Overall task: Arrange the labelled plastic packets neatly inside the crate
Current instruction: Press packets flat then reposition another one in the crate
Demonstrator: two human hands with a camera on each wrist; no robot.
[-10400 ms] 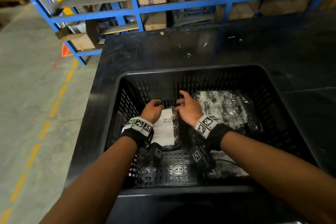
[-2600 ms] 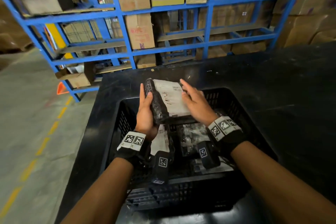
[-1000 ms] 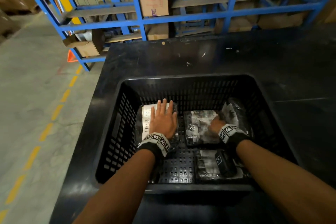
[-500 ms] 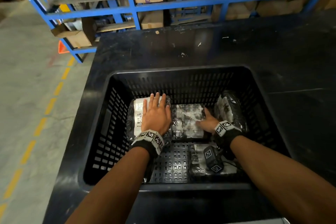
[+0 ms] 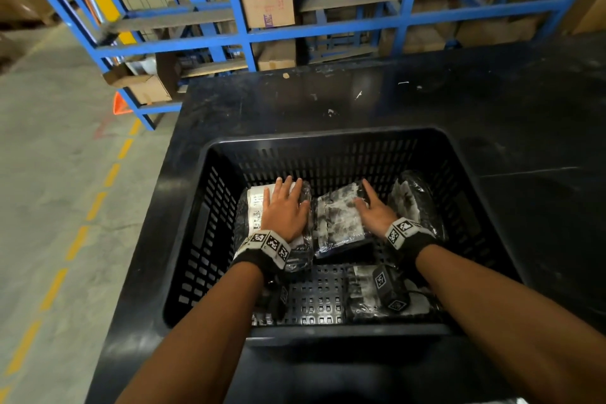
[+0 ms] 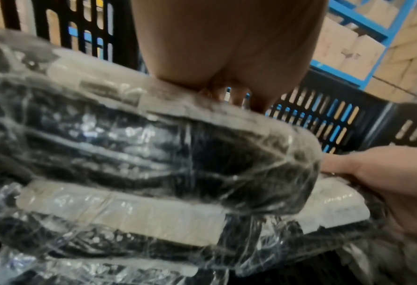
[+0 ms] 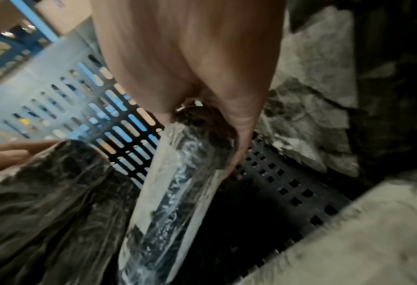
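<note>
A black slotted crate (image 5: 328, 136) stands on a black table. Several clear plastic packets with white labels lie inside it. My left hand (image 5: 285, 210) lies flat, fingers straight, pressing on the top packet of the left stack (image 5: 255, 207); the left wrist view shows my palm (image 6: 227, 48) on that stack (image 6: 154, 144). My right hand (image 5: 373, 211) grips the right edge of the middle packet (image 5: 337, 216), which is tilted up beside the stack. In the right wrist view, my thumb and fingers (image 7: 236, 150) close round that packet (image 7: 176, 192).
Another packet (image 5: 413, 200) leans against the crate's right wall, and one (image 5: 364, 298) lies flat at the near right. The crate's near-left floor (image 5: 311, 302) is bare. Blue shelving (image 5: 242, 10) with cardboard boxes stands behind the table; concrete floor lies to the left.
My right hand has reached further over the middle packet and tipped its right edge up against the left stack. The left hand stays pressed flat on the stack.
</note>
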